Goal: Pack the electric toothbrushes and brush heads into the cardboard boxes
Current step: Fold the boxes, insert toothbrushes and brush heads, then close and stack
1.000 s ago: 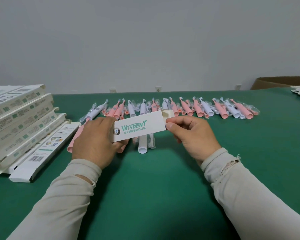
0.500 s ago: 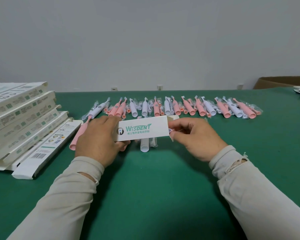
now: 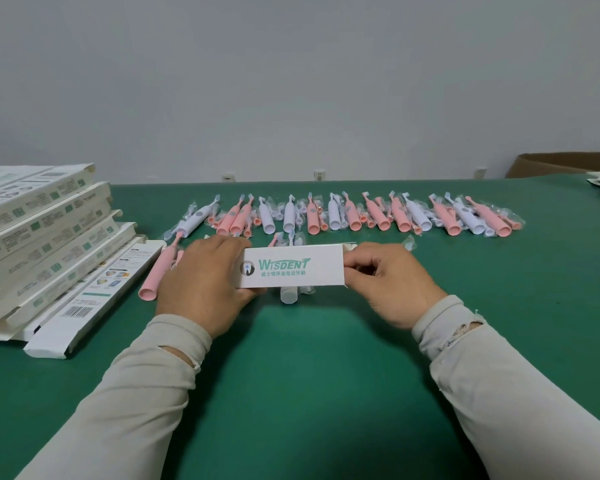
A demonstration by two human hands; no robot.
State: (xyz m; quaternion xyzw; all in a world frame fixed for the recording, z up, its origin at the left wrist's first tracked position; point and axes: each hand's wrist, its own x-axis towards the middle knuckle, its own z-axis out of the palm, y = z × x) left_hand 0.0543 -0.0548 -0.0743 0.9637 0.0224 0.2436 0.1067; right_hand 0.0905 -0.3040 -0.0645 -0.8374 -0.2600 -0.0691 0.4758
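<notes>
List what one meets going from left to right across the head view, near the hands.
Stack of boxes → loose pink toothbrush → left hand → Wisdent box → right hand.

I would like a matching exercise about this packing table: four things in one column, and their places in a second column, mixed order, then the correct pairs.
Things:
1. white box with green logo
2. stack of boxes
3. row of toothbrushes
4. brown carton

Places:
A. far right, at the table's edge
B. held between both hands
C. left side of the table
D. across the table, beyond the hands

Pairs: 1-B, 2-C, 3-D, 4-A
</notes>
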